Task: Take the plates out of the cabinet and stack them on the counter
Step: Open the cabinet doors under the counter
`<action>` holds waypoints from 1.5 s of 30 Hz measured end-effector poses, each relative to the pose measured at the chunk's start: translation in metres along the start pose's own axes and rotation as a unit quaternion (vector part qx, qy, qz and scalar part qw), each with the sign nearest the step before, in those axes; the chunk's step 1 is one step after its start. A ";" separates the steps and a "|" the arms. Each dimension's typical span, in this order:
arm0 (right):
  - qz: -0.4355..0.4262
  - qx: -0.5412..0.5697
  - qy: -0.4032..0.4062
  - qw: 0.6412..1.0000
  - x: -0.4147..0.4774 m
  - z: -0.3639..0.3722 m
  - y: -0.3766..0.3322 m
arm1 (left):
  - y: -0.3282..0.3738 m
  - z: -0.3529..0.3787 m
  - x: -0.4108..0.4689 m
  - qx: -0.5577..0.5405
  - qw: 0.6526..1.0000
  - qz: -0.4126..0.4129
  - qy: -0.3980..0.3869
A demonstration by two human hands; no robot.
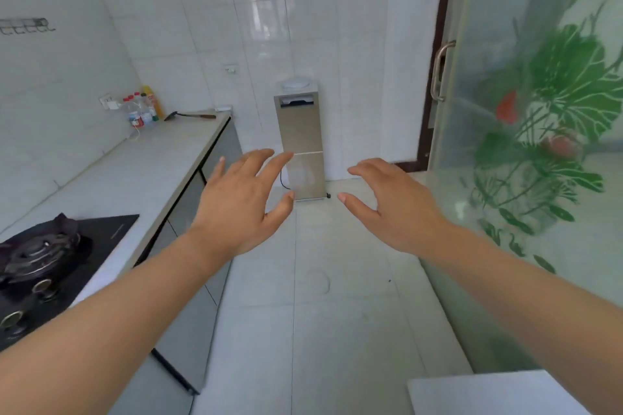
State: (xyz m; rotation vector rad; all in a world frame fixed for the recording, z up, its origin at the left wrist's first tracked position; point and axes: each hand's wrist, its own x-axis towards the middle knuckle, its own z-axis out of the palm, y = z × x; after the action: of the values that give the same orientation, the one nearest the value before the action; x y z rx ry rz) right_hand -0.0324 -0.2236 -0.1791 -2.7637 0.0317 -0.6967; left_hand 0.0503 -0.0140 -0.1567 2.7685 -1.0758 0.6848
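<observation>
Fingers (pixel 269 158) of left hand (pixel 241 209) spread apart, thumb out to the side, nothing in grasp. Right hand (pixel 394 209) same: fingers apart + slightly curled, palm down, empty. Both bare forearms reach fwd from bottom corners of view, hands side by side but not touching, held in air above pale tiled floor (pixel 323 313).

Plates: none visible anywhere in view. Can't tell where they sit.

Long pale-grey stone counter (pixel 141 165) runs along L wall, away from camera. Grey-fronted base cabinets with dark frame edges (pixel 188 323) below it; doors look closed as far as seen, contents hidden. Left hand is over floor just beside counter's front edge, not touching it.

On counter, near end: black glass gas hob with dark round burner and knobs (pixel 50 259). Far end, by wall: cluster of clear and yellow plastic bottles with red caps (pixel 143 109), dark ladle w/ long brown handle (pixel 190 115) lying flat beside them, small white box at far corner.

Far wall, white glossy tiles: tall silver water dispenser with white round top (pixel 299 141), standing on floor, black cord at base. R side: frosted glass sliding door with green leaf and red flower print (pixel 546 131), curved metal pull handle (pixel 440 71) on its L edge. White flat surface corner (pixel 488 394) at bottom R.
</observation>
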 end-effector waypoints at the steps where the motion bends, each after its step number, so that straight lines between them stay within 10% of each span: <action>1: 0.008 0.007 -0.013 1.000 -0.005 0.009 0.001 | 0.000 0.008 -0.007 -0.007 1.000 -0.004 -0.010; 19: 0.062 0.073 -0.239 0.966 0.006 0.165 -0.010 | -0.055 0.151 -0.079 -0.162 0.949 -0.196 -0.184; 45: 0.068 0.051 -0.295 0.952 0.292 0.323 0.052 | -0.235 0.304 0.177 -0.246 0.931 -0.208 -0.172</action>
State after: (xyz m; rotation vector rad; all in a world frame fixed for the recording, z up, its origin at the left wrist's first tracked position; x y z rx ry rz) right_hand 0.3785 -0.2120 -0.3311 -2.7194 0.0564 0.1715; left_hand 0.4352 -0.0219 -0.3336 2.5692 -0.5513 -0.1185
